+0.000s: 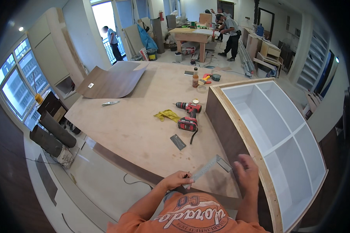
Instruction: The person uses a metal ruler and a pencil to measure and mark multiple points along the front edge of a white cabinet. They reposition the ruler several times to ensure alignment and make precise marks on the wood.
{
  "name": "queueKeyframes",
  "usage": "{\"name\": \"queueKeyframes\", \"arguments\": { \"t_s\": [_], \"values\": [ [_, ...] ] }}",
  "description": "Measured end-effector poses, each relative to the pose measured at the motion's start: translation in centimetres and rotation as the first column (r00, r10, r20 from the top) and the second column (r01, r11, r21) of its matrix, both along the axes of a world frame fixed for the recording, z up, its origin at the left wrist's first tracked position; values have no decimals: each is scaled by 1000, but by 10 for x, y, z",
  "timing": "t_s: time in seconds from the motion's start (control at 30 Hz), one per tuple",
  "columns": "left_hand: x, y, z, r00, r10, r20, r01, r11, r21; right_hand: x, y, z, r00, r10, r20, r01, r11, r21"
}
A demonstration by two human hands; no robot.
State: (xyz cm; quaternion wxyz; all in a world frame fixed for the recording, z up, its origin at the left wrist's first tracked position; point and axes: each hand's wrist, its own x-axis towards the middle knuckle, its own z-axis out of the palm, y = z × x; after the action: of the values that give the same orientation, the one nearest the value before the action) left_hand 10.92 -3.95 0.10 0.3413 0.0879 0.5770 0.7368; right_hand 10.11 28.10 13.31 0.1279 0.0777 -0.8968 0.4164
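My left hand point(177, 180) is closed on the blade end of a metal try square point(205, 168), near the front edge of the wooden worktop point(151, 155). A small dark object pokes out at its fingers, too small to name. The square's stock points toward my right hand point(246, 171). That hand has its fingers curved and apart, with nothing visible in them, beside the dark side panel of a white-lined cabinet point(231, 130). Farther in on the worktop lie a red cordless drill point(189, 114), a yellow cloth point(167, 115) and a dark flat plate point(178, 142).
A brown curved sheet point(112, 81) and a utility knife point(110, 103) lie at the far left. A bottle point(195, 77) and a tape measure point(216, 77) stand near the cabinet's far corner. Dark rolls point(50, 136) stand left. People point(231, 35) work at a back table point(190, 35).
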Motion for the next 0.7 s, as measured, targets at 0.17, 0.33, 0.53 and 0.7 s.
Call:
{"name": "queueKeyframes", "arguments": {
  "t_s": [0.17, 0.33, 0.53, 0.7],
  "values": [
    [0, -5, -65, 987, 1, 158, 45, 958, -283, 3, 29, 16, 839, -430, -333, 460, 888, 16],
    [15, -4, -79, 961, 94, 260, -12, 954, -298, -8, 54, -32, 824, -556, -108, 566, 810, 152],
    [25, -9, -89, 949, 115, 293, -19, 950, -312, -3, 45, -27, 838, -544, -47, 533, 796, 285],
    [26, -8, -98, 944, 86, 318, 4, 962, -273, 1, 49, -34, 830, -537, -151, 549, 739, 390]
  ]
}}
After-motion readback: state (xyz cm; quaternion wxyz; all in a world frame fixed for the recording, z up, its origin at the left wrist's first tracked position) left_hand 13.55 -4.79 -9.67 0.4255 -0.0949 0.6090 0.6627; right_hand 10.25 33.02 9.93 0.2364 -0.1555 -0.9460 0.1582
